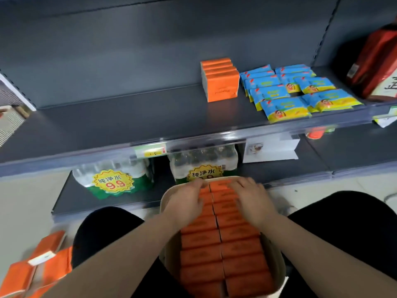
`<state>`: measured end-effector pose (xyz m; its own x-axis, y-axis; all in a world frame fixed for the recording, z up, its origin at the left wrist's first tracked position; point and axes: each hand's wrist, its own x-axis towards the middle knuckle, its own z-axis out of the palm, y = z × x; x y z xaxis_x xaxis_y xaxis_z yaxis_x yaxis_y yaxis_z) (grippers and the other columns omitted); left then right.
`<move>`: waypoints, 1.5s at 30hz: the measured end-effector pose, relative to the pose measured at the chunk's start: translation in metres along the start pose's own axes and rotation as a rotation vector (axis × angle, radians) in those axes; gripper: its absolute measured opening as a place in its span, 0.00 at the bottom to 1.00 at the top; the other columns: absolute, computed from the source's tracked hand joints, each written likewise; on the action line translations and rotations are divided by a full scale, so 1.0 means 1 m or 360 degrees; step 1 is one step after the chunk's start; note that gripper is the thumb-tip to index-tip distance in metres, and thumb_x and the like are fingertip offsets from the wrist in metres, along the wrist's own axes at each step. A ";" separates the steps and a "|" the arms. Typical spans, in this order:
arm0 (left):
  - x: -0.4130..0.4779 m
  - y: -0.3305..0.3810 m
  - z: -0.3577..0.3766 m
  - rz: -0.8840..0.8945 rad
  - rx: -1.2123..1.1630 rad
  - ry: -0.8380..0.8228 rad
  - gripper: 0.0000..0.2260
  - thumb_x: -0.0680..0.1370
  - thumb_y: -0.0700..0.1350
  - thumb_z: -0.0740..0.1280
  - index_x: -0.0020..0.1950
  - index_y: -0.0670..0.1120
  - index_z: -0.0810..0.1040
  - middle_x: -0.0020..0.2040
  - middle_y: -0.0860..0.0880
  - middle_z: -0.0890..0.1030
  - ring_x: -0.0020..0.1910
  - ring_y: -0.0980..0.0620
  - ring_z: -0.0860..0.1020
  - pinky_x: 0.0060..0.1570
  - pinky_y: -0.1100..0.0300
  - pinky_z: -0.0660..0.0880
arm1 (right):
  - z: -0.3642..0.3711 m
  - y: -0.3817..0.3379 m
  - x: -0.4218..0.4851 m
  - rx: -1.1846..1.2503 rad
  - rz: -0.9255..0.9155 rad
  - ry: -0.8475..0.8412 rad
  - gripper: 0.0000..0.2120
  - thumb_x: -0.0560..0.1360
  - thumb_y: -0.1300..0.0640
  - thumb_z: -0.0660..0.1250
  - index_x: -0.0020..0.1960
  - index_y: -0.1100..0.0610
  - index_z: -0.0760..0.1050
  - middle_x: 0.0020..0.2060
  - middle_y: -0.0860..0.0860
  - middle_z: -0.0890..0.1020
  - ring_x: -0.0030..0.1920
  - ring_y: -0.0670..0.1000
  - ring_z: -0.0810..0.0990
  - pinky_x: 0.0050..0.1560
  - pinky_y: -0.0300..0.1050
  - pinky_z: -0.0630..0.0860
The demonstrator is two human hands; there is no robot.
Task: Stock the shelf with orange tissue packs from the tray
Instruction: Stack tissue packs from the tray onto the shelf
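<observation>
The tray (165, 203), held in the lap at 6 o'clock, is filled with two columns of orange tissue packs (236, 250) laid side by side. At its far end, the left hand (186, 203) and right hand (251, 201) are laid palm-down on the packs, fingers (198, 184) curled over the far row; whether any pack is actually gripped cannot be told. On the shelf (129, 117) at 12 o'clock, a short row of stocked packs (220, 80) is stood just beside blue packets (279, 104) at 1 o'clock. The packs are judged light, soft and slightly slippery in their wrap; several are best pinched together across their short ends. The fingertips are hidden behind the packs, and the tray's near end is cut off.
</observation>
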<state>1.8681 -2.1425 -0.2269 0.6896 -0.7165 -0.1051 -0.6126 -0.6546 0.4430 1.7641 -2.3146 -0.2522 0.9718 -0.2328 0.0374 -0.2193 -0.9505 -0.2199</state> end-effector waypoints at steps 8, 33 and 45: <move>-0.037 -0.025 0.053 -0.0301 -0.0156 -0.0091 0.18 0.77 0.41 0.60 0.67 0.50 0.69 0.63 0.49 0.75 0.62 0.50 0.74 0.61 0.55 0.72 | 0.040 0.007 -0.032 -0.0064 0.0079 -0.0466 0.17 0.78 0.59 0.54 0.64 0.50 0.70 0.63 0.49 0.73 0.64 0.53 0.68 0.64 0.50 0.66; -0.032 -0.030 0.062 -0.0543 -0.0226 0.0117 0.20 0.77 0.40 0.60 0.69 0.49 0.68 0.63 0.51 0.75 0.61 0.50 0.75 0.58 0.55 0.74 | 0.035 -0.006 -0.022 -0.0368 0.0049 -0.0336 0.13 0.79 0.57 0.52 0.61 0.52 0.68 0.60 0.50 0.74 0.63 0.54 0.67 0.62 0.53 0.62; -0.027 -0.035 0.074 -0.0301 0.0521 -0.0207 0.10 0.79 0.46 0.58 0.59 0.51 0.73 0.59 0.50 0.76 0.61 0.48 0.70 0.55 0.51 0.72 | 0.025 -0.002 -0.026 -0.0208 0.0157 -0.0008 0.19 0.72 0.52 0.71 0.61 0.49 0.74 0.53 0.49 0.80 0.55 0.54 0.77 0.58 0.58 0.70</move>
<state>1.8424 -2.1179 -0.3058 0.7602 -0.5868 -0.2789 -0.5847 -0.8050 0.1002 1.7416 -2.3016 -0.2771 0.9454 -0.3255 0.0168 -0.3226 -0.9419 -0.0936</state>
